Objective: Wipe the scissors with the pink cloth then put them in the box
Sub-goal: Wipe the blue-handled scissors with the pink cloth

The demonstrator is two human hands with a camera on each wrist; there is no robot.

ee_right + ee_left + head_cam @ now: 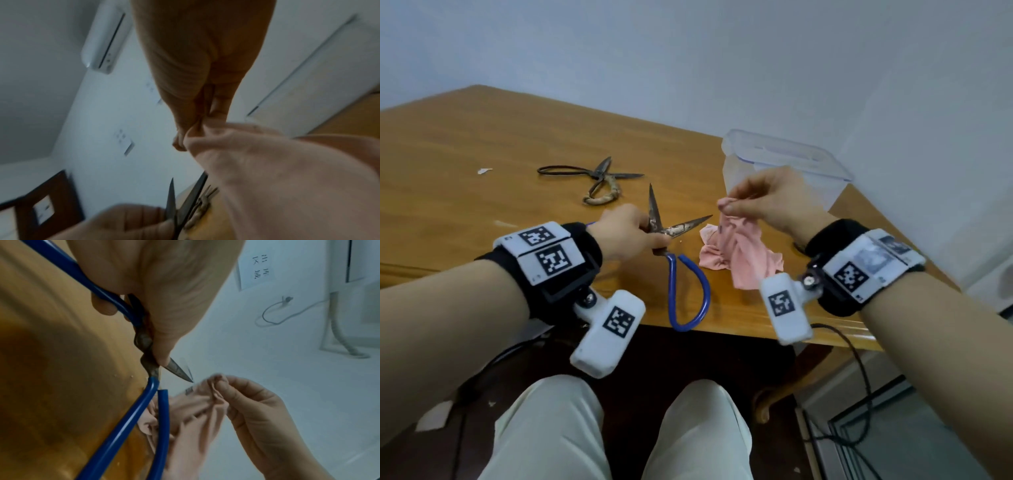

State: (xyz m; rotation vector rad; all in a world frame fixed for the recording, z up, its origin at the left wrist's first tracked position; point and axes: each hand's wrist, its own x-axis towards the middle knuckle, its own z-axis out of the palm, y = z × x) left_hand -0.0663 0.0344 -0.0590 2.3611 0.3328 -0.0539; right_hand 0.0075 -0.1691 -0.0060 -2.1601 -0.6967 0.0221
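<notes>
Blue-handled scissors, stiff, rusty, sharp-tipped: my left hand grips them at the pivot, blades apart; limp pink cloth pinched by my right hand.

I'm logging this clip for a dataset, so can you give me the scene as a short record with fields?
left hand: grips the blue-handled scissors near the pivot, blades open
right hand: fingers pinch the pink cloth, which hangs to the table
box: clear plastic, open, behind the right hand
other scissors: dark metal, lying open on the table
surface: wooden table
wiping: cloth not visibly on the blades
</notes>
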